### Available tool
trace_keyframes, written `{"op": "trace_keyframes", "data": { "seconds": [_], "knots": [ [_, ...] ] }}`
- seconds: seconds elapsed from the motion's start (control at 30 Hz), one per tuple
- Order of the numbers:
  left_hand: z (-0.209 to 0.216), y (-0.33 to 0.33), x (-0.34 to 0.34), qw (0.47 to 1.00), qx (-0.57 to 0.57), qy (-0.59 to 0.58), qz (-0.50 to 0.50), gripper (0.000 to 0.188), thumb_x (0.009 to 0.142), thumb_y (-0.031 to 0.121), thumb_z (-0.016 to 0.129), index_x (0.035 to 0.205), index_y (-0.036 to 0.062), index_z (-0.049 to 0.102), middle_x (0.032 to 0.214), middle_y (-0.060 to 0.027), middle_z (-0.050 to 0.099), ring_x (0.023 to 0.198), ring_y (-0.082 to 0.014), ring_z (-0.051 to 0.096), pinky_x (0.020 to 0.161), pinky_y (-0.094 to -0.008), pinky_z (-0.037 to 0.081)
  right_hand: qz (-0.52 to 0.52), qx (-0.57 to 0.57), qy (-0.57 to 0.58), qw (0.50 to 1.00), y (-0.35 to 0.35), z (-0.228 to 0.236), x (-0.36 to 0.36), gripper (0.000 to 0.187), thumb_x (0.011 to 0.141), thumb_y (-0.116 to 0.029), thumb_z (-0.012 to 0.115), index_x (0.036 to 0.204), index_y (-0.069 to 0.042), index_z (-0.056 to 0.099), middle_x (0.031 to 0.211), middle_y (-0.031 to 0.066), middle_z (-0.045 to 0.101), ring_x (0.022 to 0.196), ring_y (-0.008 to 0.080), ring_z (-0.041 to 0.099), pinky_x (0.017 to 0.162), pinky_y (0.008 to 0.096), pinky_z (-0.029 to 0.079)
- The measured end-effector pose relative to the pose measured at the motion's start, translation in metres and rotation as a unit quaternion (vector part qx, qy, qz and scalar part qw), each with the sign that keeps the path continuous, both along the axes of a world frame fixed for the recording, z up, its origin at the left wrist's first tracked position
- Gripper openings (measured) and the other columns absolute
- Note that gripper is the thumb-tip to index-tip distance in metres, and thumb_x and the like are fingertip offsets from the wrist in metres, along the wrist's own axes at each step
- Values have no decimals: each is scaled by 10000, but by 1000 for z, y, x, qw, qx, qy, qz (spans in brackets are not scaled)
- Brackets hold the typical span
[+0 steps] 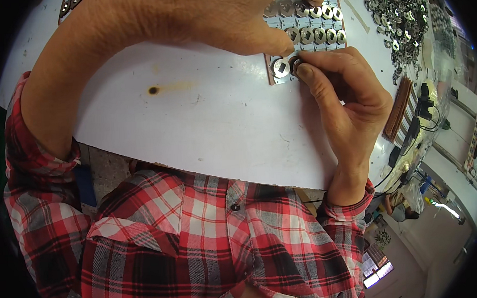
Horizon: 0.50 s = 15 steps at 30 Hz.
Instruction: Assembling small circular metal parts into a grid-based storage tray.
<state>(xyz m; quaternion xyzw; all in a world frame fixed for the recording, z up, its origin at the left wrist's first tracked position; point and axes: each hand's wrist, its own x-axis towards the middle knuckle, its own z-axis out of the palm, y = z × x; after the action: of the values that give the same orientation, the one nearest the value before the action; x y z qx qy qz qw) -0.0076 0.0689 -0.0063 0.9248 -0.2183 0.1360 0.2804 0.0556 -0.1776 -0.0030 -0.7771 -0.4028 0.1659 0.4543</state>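
Observation:
A brown-edged tray with pale blue cells lies on the white table; most cells hold small round metal rings. My right hand pinches one small metal ring between thumb and forefinger, at the tray's near edge, beside a ring seated in the corner cell. My left hand reaches across from the left and rests on the tray's upper part, fingertips bent down among the rings; what they hold is hidden.
A heap of loose metal rings covers the table's far right. A stack of brown trays stands at the right edge, with black cables beside it. A dark burn spot marks the tabletop. Another tray sits far left.

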Motion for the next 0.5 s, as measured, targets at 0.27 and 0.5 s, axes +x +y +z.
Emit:
{"op": "trace_keyframes", "data": {
  "seconds": [0.27,0.5],
  "knots": [
    [-3,-4,-4,995,-71,-63,-14,296,783,175,728,991,-6,619,918,-145,598,938,-287,566,883,-418,448,-24,-31,59,997,3,3,-4,143,905,66,746,1046,52,735,935,39,699,844,75,657,742,192,502],
    [5,-5,-5,999,-8,7,46,262,757,103,728,964,-3,608,888,-128,579,906,-283,568,854,-415,450,-9,7,47,999,7,2,3,139,837,102,755,937,10,729,824,-4,622,672,41,547,579,191,404]
  ]
}}
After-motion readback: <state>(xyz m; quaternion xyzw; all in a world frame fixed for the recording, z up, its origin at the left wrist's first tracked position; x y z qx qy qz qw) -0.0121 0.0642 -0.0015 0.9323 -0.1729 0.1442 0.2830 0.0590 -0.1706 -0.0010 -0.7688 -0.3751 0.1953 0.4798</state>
